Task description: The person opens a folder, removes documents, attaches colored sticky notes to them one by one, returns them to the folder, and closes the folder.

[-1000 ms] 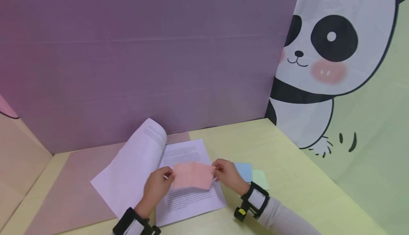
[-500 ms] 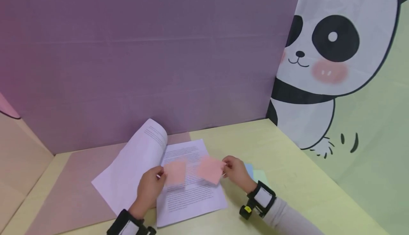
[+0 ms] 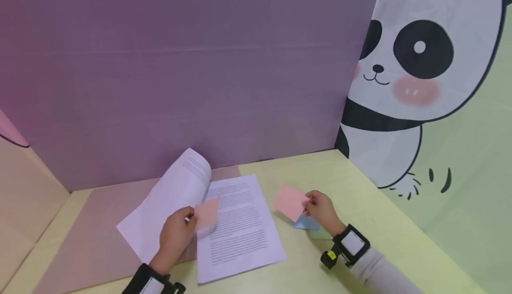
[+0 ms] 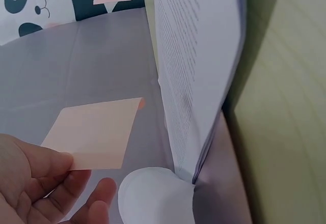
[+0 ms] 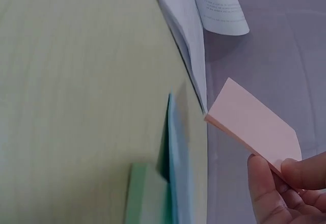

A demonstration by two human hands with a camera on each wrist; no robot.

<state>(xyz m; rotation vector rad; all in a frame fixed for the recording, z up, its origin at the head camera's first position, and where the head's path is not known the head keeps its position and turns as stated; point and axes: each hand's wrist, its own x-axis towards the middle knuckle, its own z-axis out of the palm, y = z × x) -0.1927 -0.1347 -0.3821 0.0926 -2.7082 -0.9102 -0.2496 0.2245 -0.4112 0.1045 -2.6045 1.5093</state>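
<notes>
My left hand [image 3: 177, 231] pinches a single pale pink sticky note [image 4: 97, 135] by its edge between thumb and fingers, over the left side of the printed pages. One edge of that note curls slightly. On the right, my right hand [image 3: 322, 212] grips a pink sticky note pad [image 5: 254, 124] at one corner, its stacked edge showing in the right wrist view. The pad hangs above the blue sticky notes [image 3: 306, 223] and partly hides them. A stapled-looking stack of printed paper [image 3: 240, 245] lies between the hands, its upper sheets [image 3: 168, 200] folded over to the left.
Green sticky notes [image 3: 321, 233] lie beside the blue ones on the pale wooden table [image 3: 384, 240]. A mauve mat [image 3: 92, 240] lies under the folded sheets. A purple backdrop [image 3: 200, 76] stands at the table's back edge, and a panda-print panel [image 3: 424, 152] at the right.
A second ago both hands held the pink pad and note end to end. They have moved apart: the note went left with my left hand, the pad right and up with my right.
</notes>
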